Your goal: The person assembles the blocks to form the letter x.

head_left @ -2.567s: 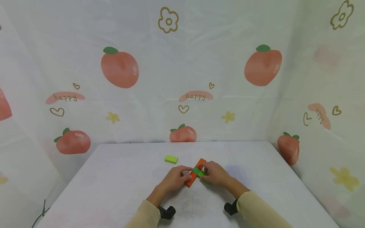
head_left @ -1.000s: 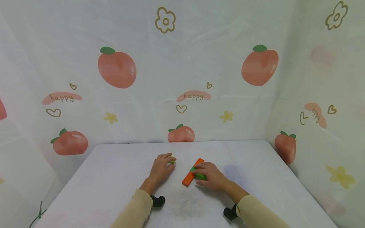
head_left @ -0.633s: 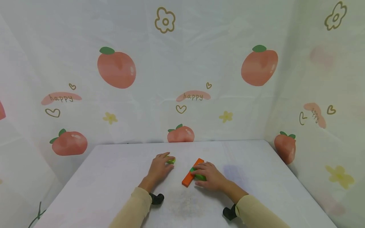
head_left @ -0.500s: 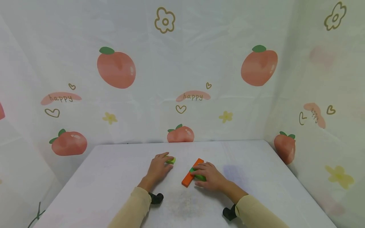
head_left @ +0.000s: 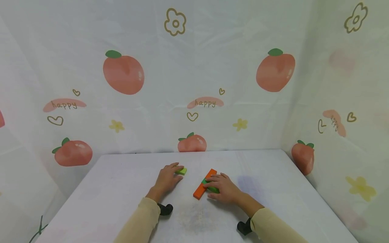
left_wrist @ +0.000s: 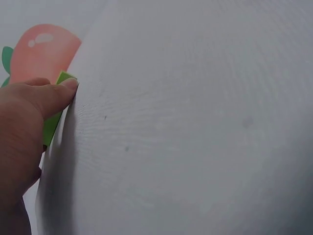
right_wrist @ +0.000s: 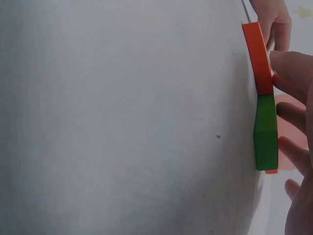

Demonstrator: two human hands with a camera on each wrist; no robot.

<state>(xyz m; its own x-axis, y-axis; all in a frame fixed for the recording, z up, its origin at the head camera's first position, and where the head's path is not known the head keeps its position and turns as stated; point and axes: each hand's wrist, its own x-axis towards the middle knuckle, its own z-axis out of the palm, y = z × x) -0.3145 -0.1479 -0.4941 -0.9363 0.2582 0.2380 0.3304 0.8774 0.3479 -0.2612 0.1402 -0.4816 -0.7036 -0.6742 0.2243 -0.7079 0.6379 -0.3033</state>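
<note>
At the middle of the table lies an arrangement of toy blocks: orange pieces [head_left: 199, 192] extend in a slanted line on both sides of a green block [right_wrist: 266, 142]. Whether the orange is one bar or two cannot be told. My right hand [head_left: 226, 189] hovers over the green part with loosely bent, spread fingers, partly covering it. A yellow-green block [head_left: 182, 171] lies farther back to the left. My left hand [head_left: 165, 179] rests fingers over its left part, while the thumb stays apart in front. From the left wrist, this block [left_wrist: 53, 128] shows partly behind the thumb.
The white tabletop [head_left: 121, 195] ends at a white curtain [head_left: 158, 74] printed with fruit and flowers. Black wrist cameras stick out beneath the left sleeve [head_left: 165, 209] and the right sleeve [head_left: 244, 227], low over the table.
My left hand has left the orange pieces, reached the yellow-green block, then drawn slightly left, uncovering more of it. My right hand has loosened its fingers over the green block and stayed there.
</note>
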